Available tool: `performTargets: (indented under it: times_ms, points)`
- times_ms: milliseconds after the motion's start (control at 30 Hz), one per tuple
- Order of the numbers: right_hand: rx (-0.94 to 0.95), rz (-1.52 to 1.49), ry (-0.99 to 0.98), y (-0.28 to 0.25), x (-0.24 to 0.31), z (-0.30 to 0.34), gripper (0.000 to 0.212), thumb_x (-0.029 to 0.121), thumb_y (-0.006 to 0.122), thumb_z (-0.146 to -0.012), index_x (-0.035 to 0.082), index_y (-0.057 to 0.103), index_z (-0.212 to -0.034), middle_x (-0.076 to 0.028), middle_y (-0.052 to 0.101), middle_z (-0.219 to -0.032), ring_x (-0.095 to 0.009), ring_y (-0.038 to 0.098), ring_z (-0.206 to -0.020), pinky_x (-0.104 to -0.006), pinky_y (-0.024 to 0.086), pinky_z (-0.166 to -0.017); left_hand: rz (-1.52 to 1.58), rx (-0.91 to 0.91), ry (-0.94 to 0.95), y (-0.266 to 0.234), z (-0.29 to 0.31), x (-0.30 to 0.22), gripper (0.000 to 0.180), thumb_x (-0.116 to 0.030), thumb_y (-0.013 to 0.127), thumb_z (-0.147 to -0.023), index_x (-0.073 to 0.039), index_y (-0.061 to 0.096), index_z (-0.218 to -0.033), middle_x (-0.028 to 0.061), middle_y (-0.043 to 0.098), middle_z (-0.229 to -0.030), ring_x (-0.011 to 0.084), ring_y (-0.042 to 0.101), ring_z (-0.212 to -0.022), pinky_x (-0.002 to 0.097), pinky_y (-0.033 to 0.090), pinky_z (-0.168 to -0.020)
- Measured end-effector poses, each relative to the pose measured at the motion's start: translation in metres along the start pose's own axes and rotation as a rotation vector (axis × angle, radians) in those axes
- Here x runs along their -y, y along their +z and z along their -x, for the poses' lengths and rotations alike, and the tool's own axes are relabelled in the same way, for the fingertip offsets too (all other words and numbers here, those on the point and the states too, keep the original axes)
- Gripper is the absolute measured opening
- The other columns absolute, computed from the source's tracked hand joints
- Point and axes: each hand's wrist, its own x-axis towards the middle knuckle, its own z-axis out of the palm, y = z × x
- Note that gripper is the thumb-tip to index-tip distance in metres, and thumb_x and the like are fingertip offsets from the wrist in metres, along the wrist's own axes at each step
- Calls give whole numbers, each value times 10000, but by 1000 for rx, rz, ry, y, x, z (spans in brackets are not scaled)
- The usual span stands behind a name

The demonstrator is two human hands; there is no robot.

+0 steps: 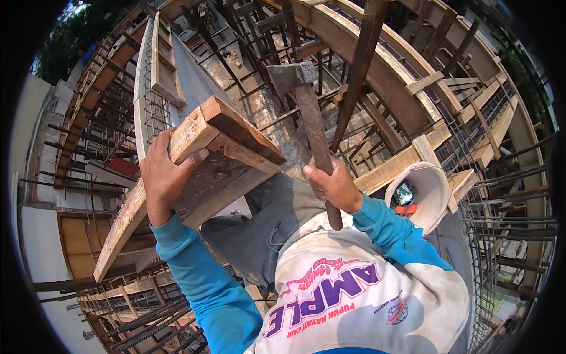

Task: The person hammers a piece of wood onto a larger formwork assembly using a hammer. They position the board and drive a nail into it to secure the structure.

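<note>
In my right hand is a hammer, gripped by the lower part of its worn wooden handle. Its grey metal head points away from me, above the drop between the timbers. My left hand is closed round the edge of a wooden formwork panel, thumb over a batten at its end. Battens frame the panel, and its brown board face is splashed with pale stains. The panel tilts across my left side, apart from the hammer.
A pale bucket with a red thing inside stands right of my right arm. Timber beams and steel rebar cages surround me. Upright props rise from a lower floor strewn with wood. Rebar ends jut in at right.
</note>
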Motion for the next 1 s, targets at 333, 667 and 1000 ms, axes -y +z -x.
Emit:
performTargets:
  times_ms: [333, 667, 1000]
  points:
    - [-32, 346, 149, 10, -77, -21, 216, 231, 628, -981, 21, 585, -963, -3, 559, -727, -96, 499, -649, -317, 430, -587, -15, -21, -16, 8, -6, 3, 755, -541, 822, -665, -60, 625, -1213, 149, 664, -1144, 360, 631, -1080, 460, 474, -911]
    - [-38, 257, -414, 31, 43, -6, 170, 169, 644, -961, 14, 578, -935, -71, 587, -841, -137, 538, -740, -329, 455, -663, -9, -5, -31, -3, -6, -3, 750, -529, 829, -664, -56, 624, -1208, 142, 664, -1148, 355, 631, -1080, 461, 475, -910]
    - [-26, 501, -18, 28, -35, -22, 229, 251, 645, -981, 47, 567, -910, -1, 497, -711, -89, 450, -644, -290, 404, -572, 12, 6, -11, -1, -2, 4, 776, -559, 828, -657, -52, 627, -1208, 157, 682, -1100, 366, 655, -1034, 462, 495, -878]
